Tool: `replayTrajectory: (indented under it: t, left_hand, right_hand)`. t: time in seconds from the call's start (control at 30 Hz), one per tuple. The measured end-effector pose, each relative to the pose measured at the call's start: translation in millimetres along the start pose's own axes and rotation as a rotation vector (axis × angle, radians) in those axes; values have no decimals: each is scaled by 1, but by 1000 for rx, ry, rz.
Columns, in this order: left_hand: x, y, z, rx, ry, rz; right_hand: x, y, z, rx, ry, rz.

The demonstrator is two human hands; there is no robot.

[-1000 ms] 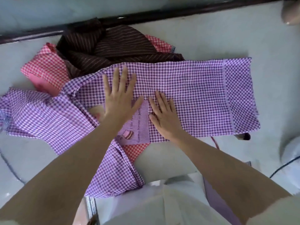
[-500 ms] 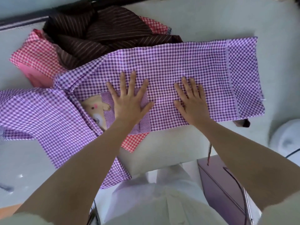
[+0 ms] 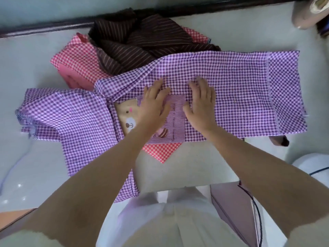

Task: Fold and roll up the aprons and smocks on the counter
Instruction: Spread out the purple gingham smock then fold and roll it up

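A purple gingham smock [image 3: 240,90] lies folded lengthwise across the pale counter [image 3: 187,168], its sleeve [image 3: 67,113] spread to the left. A bear picture and a striped purple pocket [image 3: 175,122] show at its middle. My left hand [image 3: 154,102] lies flat on the pocket's left part with fingers straight. Just to its right, my right hand [image 3: 201,102] presses flat on the gingham. Behind the smock a brown striped garment [image 3: 142,43] is heaped on a red gingham one [image 3: 78,57].
A red gingham corner [image 3: 160,150] pokes out under the smock's near edge. A dark wall ledge [image 3: 44,27] runs along the back. A beige object [image 3: 306,13] stands at the far right corner, a white round thing [image 3: 313,164] at the right, a purple box [image 3: 235,204] below the counter edge.
My right hand slid back left across the smock until it lies close beside my left hand. The view shifted, showing more of the bear picture.
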State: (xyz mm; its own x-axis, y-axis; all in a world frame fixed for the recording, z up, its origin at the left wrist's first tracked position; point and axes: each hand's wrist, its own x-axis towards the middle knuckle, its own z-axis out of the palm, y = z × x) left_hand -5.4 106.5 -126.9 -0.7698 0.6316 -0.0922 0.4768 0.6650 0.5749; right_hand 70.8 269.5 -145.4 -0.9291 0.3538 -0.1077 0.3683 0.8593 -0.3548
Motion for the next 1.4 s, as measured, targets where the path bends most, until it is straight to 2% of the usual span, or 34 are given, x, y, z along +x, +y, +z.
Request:
replayTrajectory:
  t: [0.1,0.17,0.23,0.3,0.37,0.43,0.5,0.57,0.7,0.73,0.8,0.87,0.9,0.97,1.0,1.03,1.07,1.17,1.2,1.33,1.4]
  left_hand:
    - [-34,-23,-33,104,280,-4]
    - [-60,-43,-50,193,433,-148]
    - [-92,-71,-67,225,550,-434]
    - [-121,-102,-79,163,589,-769]
    - [-142,-128,-85,27,539,-1088]
    - [-162,-151,-91,-138,468,-1279]
    - [-172,-168,-94,-247,390,-1298]
    - [-175,-179,-99,-347,373,-1240]
    - [-173,-201,-102,-567,330,-1197]
    - [-171,-202,-106,-588,313,-1192]
    - [-168,-200,-116,-643,305,-1147]
    - [-166,-204,-127,-681,293,-1093]
    - [-165,-209,-131,-655,280,-1063]
    - [-161,-220,-138,-594,269,-1017]
    - [-160,-225,-141,-555,255,-1007]
    - [-159,-230,-143,-488,247,-1019]
    - [-158,-236,-146,-410,239,-1038]
    - [-154,-247,-154,-236,237,-1117]
    - [-153,-250,-156,-193,249,-1137]
    - [-151,-268,-159,-95,309,-1131]
    - [-146,-278,-162,-96,336,-1124]
  right_hand:
    - [1,-81,20,57,-53,-234]
    - [2,-110,33,-20,-112,-300]
    - [6,-125,43,-114,-226,-312]
    - [11,-127,49,-138,-250,-288]
    - [12,-130,42,-56,-132,-254]
    - [3,-148,37,138,23,-260]
    - [-12,-173,35,457,-122,-149]
    - [-21,-199,39,592,-366,41]
    - [-29,-231,29,455,-827,231]
    - [-29,-234,24,464,-936,230]
    - [-27,-239,15,565,-1044,224]
    - [-17,-249,9,759,-990,227]
    - [-8,-254,7,841,-871,258]
    - [17,-262,3,933,-505,327]
    - [30,-264,0,922,-345,340]
    - [41,-261,4,867,-270,334]
    - [50,-261,6,815,-283,340]
    - [58,-256,14,686,-560,425]
    - [58,-252,17,651,-581,418]
    - [65,-242,25,501,-333,364]
    - [71,-248,24,506,-332,357]
